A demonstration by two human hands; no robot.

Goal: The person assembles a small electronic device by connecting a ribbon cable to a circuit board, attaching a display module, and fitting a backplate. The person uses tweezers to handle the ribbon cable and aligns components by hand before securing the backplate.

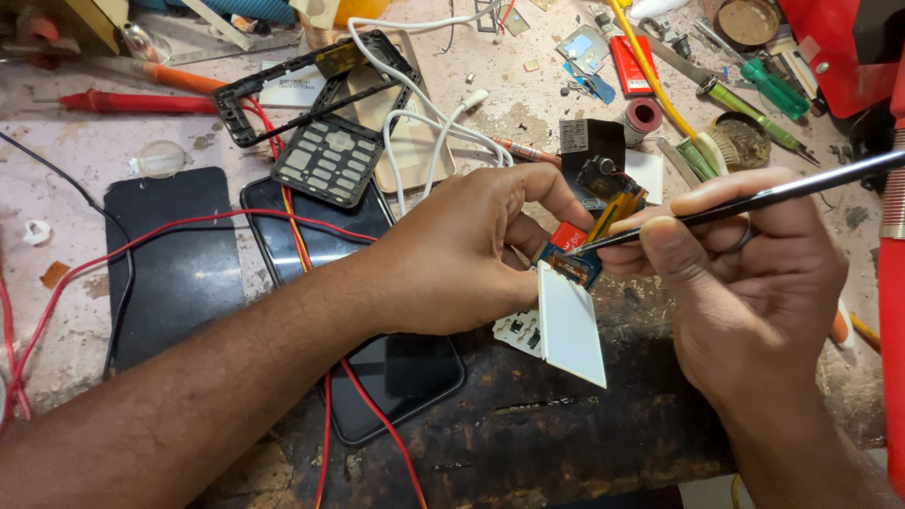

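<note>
Left hand (462, 254): fingers closed around a small circuit board (568, 259), held above the dark workbench (528, 434).
Right hand (745, 273): thumb and fingers pinch thin black tweezers (754, 200); the tip touches the board.
White panel (570, 325): hangs under the board, tilted; its join is hidden.
Orange ribbon (617, 209): rises from the board, its end hard to see.
Behind: 2 black phones (283, 236), partly covered by the left arm.
Red wires (189, 226): cut off at the frame edge.

head cam | looks down, close | workbench (528, 443), one view only
</note>
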